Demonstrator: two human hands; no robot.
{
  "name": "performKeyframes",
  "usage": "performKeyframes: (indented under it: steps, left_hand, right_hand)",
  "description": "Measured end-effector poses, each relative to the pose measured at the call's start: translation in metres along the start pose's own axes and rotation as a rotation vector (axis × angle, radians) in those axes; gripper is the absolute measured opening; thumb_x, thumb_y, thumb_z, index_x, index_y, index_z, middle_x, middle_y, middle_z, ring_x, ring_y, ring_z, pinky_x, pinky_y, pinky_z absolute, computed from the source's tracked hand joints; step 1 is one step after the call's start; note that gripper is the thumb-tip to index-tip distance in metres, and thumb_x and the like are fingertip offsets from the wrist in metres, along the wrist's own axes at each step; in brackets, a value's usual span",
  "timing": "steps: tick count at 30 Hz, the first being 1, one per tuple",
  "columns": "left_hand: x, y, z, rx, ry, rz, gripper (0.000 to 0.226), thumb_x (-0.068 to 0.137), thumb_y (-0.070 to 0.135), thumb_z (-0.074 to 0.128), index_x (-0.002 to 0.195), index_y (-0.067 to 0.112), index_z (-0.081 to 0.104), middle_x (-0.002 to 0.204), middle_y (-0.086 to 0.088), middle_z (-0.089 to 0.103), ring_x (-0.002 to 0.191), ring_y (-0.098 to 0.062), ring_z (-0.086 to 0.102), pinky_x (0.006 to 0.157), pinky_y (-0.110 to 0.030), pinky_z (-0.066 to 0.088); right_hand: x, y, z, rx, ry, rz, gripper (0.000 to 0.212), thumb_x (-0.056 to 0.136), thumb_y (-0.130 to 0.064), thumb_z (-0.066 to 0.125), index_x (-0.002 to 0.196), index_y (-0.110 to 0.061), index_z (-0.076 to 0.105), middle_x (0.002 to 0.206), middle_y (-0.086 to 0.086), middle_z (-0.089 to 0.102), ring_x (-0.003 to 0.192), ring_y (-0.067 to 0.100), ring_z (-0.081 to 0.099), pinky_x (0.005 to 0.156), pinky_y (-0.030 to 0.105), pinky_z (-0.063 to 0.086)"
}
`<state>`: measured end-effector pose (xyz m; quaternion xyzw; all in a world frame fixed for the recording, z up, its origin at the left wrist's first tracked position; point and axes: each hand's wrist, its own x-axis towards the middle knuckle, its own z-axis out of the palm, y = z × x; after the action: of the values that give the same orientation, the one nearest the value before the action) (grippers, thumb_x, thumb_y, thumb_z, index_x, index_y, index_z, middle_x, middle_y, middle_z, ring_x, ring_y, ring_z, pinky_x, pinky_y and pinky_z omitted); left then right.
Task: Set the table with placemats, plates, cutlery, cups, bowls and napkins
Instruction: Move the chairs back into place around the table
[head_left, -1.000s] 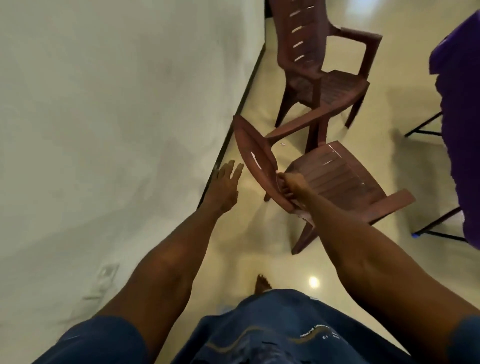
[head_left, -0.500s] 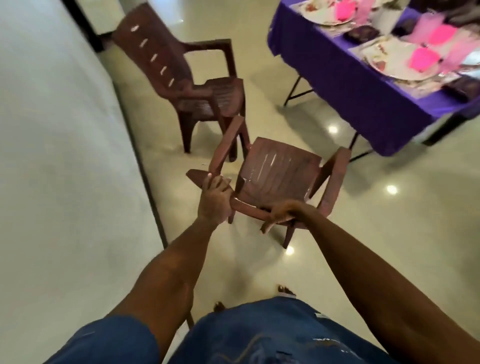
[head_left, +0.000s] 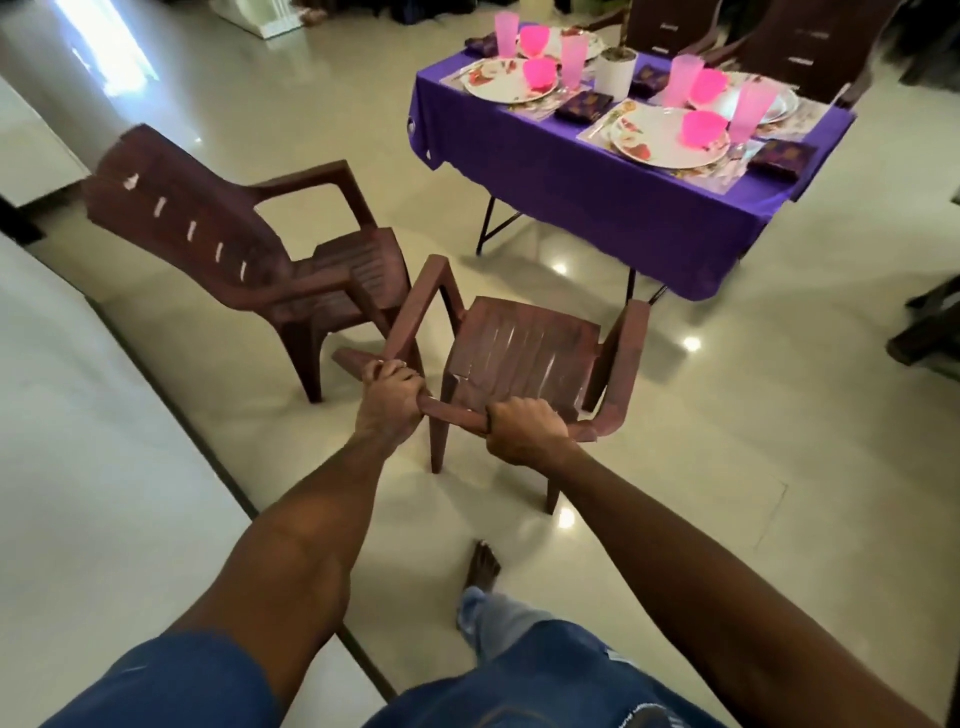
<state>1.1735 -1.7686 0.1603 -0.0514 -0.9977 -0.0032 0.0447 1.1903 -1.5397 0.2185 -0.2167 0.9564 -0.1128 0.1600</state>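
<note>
Left hand (head_left: 388, 399): fingers curling tight around the top rail of the near brown chair (head_left: 524, 358). Right hand (head_left: 524, 431): fingers wrapping the same rail, knuckles up. Chair is facing away, toward the purple-clothed table (head_left: 597, 176), well apart from it. Table is carrying plates (head_left: 506, 83), pink cups (head_left: 571, 54), pink bowls (head_left: 704, 129). Second brown chair (head_left: 244, 249) is sitting just beside, left.

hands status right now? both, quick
Left hand: closed, gripping the top edge of the brown chair's backrest.
Right hand: closed, gripping the same backrest edge.
</note>
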Motion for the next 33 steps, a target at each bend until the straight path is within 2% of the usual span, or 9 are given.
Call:
performKeyframes:
  steps: [6,9,13,17,19,21,24,27,33]
  left_hand:
    - [0.064,-0.061,-0.011,-0.089,0.064,0.073,0.024,0.083,0.031,0.052,0.090,0.023,0.074,0.095,0.004,0.071,0.099,-0.023,0.058,0.097,-0.037,0.024]
    - [0.098,-0.075,-0.011,-0.042,0.095,0.132,0.012,0.081,0.031,0.066,0.082,0.021,0.072,0.088,0.001,0.071,0.091,-0.025,0.061,0.094,-0.038,0.028]
    - [0.135,-0.085,-0.012,-0.061,0.004,0.219,0.015,0.069,0.028,0.075,0.076,0.016,0.069,0.080,-0.005,0.070,0.081,-0.029,0.064,0.087,-0.041,0.039]
    - [0.156,-0.085,-0.005,-0.019,0.024,0.417,0.004,0.068,0.021,0.068,0.069,0.018,0.066,0.071,-0.002,0.068,0.067,-0.027,0.064,0.069,-0.035,0.046]
    - [0.166,-0.085,0.000,-0.017,0.020,0.489,0.011,0.068,0.022,0.073,0.064,0.019,0.062,0.066,-0.001,0.066,0.060,-0.025,0.063,0.062,-0.031,0.046]
    - [0.174,-0.088,0.005,-0.039,-0.006,0.545,0.014,0.065,0.020,0.075,0.063,0.019,0.060,0.064,-0.001,0.066,0.059,-0.025,0.063,0.058,-0.030,0.046]
    - [0.182,-0.096,0.008,-0.112,0.005,0.612,0.003,0.061,0.016,0.061,0.064,0.018,0.062,0.062,-0.002,0.065,0.057,-0.027,0.062,0.055,-0.030,0.047]
    - [0.190,-0.100,0.008,-0.157,0.014,0.670,0.009,0.059,0.015,0.056,0.063,0.015,0.064,0.060,-0.002,0.065,0.054,-0.027,0.062,0.053,-0.029,0.047]
    - [0.202,-0.111,0.008,-0.162,-0.015,0.746,0.009,0.071,0.014,0.056,0.068,0.015,0.064,0.069,-0.005,0.068,0.060,-0.029,0.063,0.056,-0.030,0.046]
  right_hand:
    - [0.073,-0.034,-0.017,0.007,0.063,0.013,0.007,0.095,-0.026,0.053,0.088,-0.025,0.055,0.068,-0.008,0.053,0.061,0.015,0.057,0.056,0.029,0.050]
    - [0.102,-0.036,-0.026,0.006,0.103,0.037,0.012,0.096,-0.034,0.053,0.087,-0.026,0.056,0.068,-0.009,0.055,0.058,0.013,0.057,0.056,0.030,0.053]
    - [0.125,-0.033,-0.040,-0.022,0.129,0.086,0.019,0.094,-0.044,0.050,0.085,-0.028,0.054,0.076,-0.006,0.061,0.063,0.018,0.059,0.061,0.033,0.053]
    - [0.132,-0.027,-0.034,-0.066,0.116,0.191,0.010,0.092,-0.030,0.051,0.096,-0.023,0.057,0.088,0.001,0.067,0.071,0.025,0.062,0.065,0.035,0.052]
    - [0.133,-0.027,-0.026,-0.075,0.129,0.254,0.014,0.089,-0.022,0.052,0.101,-0.019,0.058,0.092,0.006,0.068,0.077,0.030,0.066,0.068,0.037,0.053]
    - [0.138,-0.033,-0.021,-0.073,0.156,0.320,0.018,0.089,-0.017,0.050,0.105,-0.016,0.058,0.095,0.009,0.068,0.080,0.033,0.066,0.067,0.037,0.050]
    - [0.146,-0.046,-0.016,-0.071,0.186,0.434,0.017,0.090,-0.014,0.047,0.103,-0.014,0.058,0.098,0.008,0.068,0.083,0.032,0.065,0.066,0.036,0.045]
    - [0.154,-0.057,-0.015,-0.072,0.192,0.502,0.017,0.089,-0.012,0.049,0.103,-0.015,0.058,0.102,0.008,0.068,0.089,0.031,0.065,0.070,0.037,0.047]
    - [0.165,-0.072,-0.013,-0.095,0.212,0.585,0.020,0.094,-0.011,0.045,0.108,-0.017,0.058,0.107,0.007,0.068,0.096,0.031,0.065,0.079,0.037,0.048]
